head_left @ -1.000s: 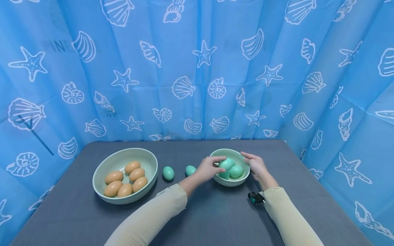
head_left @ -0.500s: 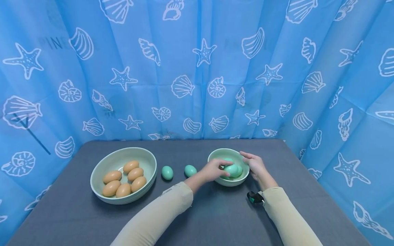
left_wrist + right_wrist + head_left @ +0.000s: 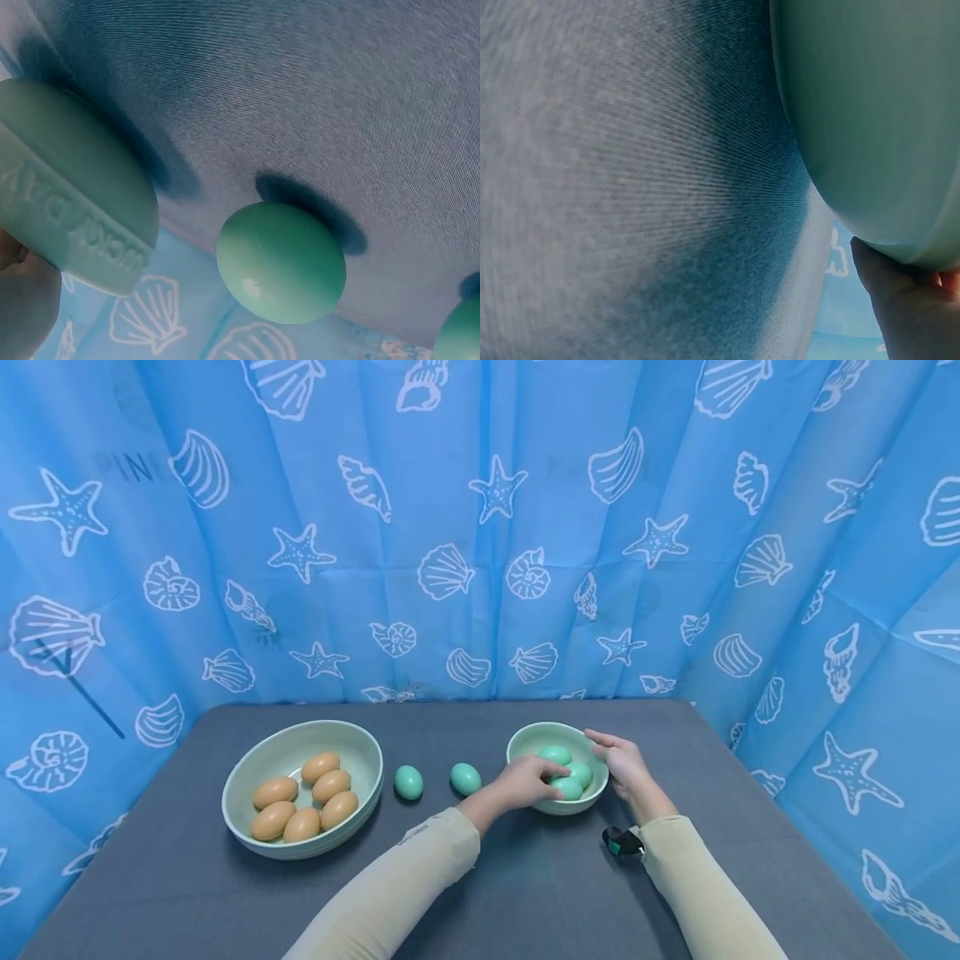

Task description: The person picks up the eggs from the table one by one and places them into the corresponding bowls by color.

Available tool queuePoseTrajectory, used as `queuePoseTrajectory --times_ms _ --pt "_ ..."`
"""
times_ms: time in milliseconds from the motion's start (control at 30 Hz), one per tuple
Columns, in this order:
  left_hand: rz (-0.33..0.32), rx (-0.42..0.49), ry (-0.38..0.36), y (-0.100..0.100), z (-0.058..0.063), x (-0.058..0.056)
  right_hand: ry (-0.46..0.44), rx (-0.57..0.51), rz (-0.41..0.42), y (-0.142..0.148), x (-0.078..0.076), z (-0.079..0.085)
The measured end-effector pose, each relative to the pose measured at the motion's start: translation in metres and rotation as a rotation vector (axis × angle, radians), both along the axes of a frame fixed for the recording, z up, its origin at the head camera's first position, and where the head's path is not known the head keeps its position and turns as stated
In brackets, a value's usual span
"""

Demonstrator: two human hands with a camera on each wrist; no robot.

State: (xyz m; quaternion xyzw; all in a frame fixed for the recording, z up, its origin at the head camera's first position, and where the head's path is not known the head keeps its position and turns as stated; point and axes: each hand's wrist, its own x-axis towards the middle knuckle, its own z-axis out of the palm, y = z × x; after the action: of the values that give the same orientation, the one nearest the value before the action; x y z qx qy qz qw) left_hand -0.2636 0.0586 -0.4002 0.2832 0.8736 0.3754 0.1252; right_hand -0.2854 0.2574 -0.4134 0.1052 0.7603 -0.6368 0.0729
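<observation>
In the head view my left hand (image 3: 527,781) reaches over the left rim of the small green bowl (image 3: 558,808), its finger and thumb around a green egg (image 3: 568,789) low in the bowl. Two more green eggs lie in there, one at the back (image 3: 555,755) and one to the right (image 3: 581,773). My right hand (image 3: 624,768) holds the bowl's right rim; the right wrist view catches its thumb (image 3: 889,281) against the bowl wall (image 3: 870,112). Raised letters reading LUCKY DAY run along the bowl (image 3: 82,195) in the left wrist view.
Two green eggs rest on the grey table, one near the small bowl (image 3: 466,779) and one farther left (image 3: 408,782). A large pale green bowl (image 3: 360,814) with several brown eggs (image 3: 302,824) stands at left. A black strap (image 3: 622,842) hangs by my right sleeve. A blue shell-print curtain (image 3: 450,610) stands behind.
My left hand has lowered the green egg it holds into the front of the small bowl, beside the other two. My right hand has stayed at the rim.
</observation>
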Motion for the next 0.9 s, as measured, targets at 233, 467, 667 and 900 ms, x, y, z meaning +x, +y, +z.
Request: queuePoseTrajectory --times_ms 233,467,667,900 --pt "-0.007 -0.022 -0.016 0.001 0.000 0.001 0.001 0.007 0.003 0.001 0.001 -0.001" --pt "-0.004 -0.026 -0.032 -0.001 0.001 0.005 0.008 0.013 0.012 0.000 0.002 -0.001" --pt "0.015 0.026 -0.045 -0.002 -0.001 0.004 0.007 0.009 -0.001 0.000 0.001 0.000" --pt "0.045 0.286 -0.129 -0.011 -0.004 0.004 0.000 0.007 0.010 0.000 -0.001 0.000"
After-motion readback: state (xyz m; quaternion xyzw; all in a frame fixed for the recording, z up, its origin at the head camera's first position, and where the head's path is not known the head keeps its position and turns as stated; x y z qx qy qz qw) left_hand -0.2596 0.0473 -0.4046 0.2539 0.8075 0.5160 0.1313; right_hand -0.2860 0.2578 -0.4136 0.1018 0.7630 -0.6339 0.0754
